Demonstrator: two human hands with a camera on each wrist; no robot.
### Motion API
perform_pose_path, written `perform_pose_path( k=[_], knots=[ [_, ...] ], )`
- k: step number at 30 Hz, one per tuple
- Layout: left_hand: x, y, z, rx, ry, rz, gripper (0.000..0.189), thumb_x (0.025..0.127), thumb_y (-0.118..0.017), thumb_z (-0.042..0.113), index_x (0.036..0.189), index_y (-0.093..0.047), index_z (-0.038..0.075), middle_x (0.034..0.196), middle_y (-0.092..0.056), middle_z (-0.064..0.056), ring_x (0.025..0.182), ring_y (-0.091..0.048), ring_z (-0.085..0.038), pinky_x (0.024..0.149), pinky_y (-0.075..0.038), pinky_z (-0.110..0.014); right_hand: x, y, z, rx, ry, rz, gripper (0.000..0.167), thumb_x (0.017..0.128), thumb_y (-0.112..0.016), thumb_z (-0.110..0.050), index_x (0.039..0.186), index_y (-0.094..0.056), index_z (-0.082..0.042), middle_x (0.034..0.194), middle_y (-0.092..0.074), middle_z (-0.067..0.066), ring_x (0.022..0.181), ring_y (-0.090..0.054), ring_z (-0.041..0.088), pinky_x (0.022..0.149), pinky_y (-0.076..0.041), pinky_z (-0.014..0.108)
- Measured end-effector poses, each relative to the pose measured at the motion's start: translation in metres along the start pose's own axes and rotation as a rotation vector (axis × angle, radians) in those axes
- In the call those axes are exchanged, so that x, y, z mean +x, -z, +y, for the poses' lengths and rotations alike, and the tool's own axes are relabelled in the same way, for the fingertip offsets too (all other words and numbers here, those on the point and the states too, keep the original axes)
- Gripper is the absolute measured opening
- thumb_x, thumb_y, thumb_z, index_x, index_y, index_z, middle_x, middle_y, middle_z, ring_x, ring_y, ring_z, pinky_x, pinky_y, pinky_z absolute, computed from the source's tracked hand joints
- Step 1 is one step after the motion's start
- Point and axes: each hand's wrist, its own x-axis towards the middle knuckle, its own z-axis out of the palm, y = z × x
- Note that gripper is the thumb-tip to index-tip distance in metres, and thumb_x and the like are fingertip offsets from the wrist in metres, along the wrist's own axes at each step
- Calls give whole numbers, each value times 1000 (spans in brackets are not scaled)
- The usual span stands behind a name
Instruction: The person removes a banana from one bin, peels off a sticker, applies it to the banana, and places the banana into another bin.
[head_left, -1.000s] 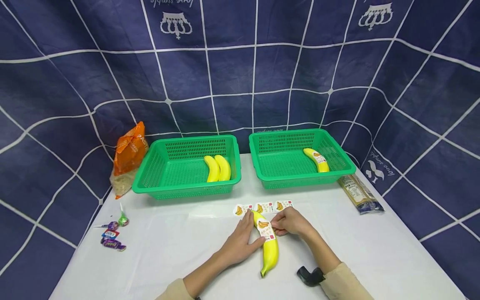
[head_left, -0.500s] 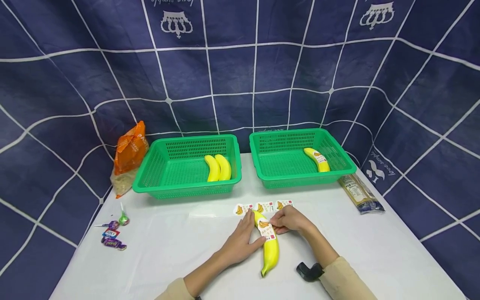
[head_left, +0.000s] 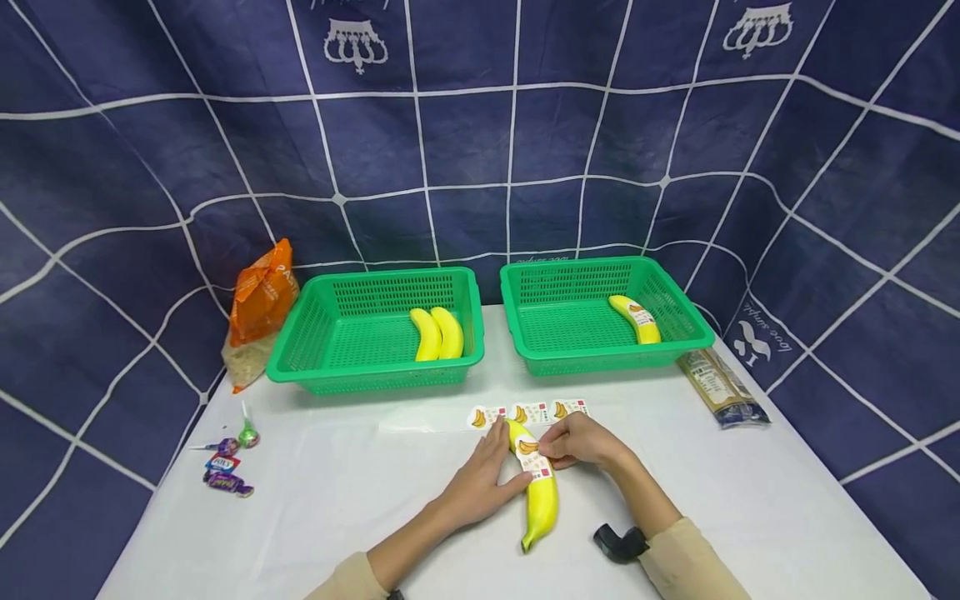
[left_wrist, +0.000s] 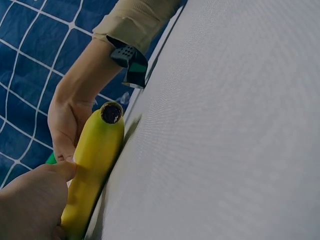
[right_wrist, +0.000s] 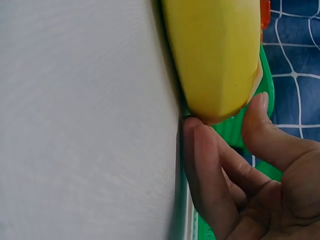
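A yellow banana [head_left: 542,510] lies lengthwise on the white table with a banana-picture sticker [head_left: 531,457] on its upper side. My left hand [head_left: 480,483] holds it from the left, thumb at the sticker's lower end and fingers along the far part. From the right, my right hand [head_left: 581,440] touches the banana, its thumb at the sticker's edge. In the right wrist view the right thumb and fingertips [right_wrist: 204,142] stand apart, the fingertips low against the banana [right_wrist: 215,55]. The left wrist view shows the left thumb on the banana [left_wrist: 92,165]; the other left fingers are mostly hidden.
Behind the hands lies a strip with several stickers [head_left: 530,414]. The left green basket [head_left: 375,381] holds two bananas; the right green basket [head_left: 600,362] holds one with a sticker. Candies [head_left: 228,471] and an orange bag [head_left: 262,296] lie left, a packet [head_left: 720,392] right.
My right thumb has moved slightly left, from beside the sticker's right edge onto that edge. The left hand and the banana have stayed put.
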Motion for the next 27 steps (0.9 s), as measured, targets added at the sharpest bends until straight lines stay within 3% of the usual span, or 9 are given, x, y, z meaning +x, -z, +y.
perform_pose_path(
  k=[12,21,27],
  knots=[
    [6,7,0,-21,11,-21,95,91,-52,61,156,-14,3,166,-3,-10,152,-15,-28,122,-20,-50,-3,-2,-2,-20,5,8,19,84,-76,-12,92,-72,5,79,-70,8,63,-66,11,63,-60,28],
    [15,14,-3,-42,18,-21,105,85,-61,63,156,-13,4,165,-5,-12,152,-11,-30,122,-18,-51,-3,-1,-1,-27,18,6,19,84,-76,-15,89,-73,3,77,-69,6,62,-64,10,61,-60,27],
    [19,18,-2,-32,13,-54,103,83,-65,61,154,-20,1,164,-14,-13,151,-18,-30,121,-21,-52,-2,-1,0,-21,24,12,15,84,-75,-12,89,-73,3,76,-70,5,62,-65,10,61,-60,27]
  ],
)
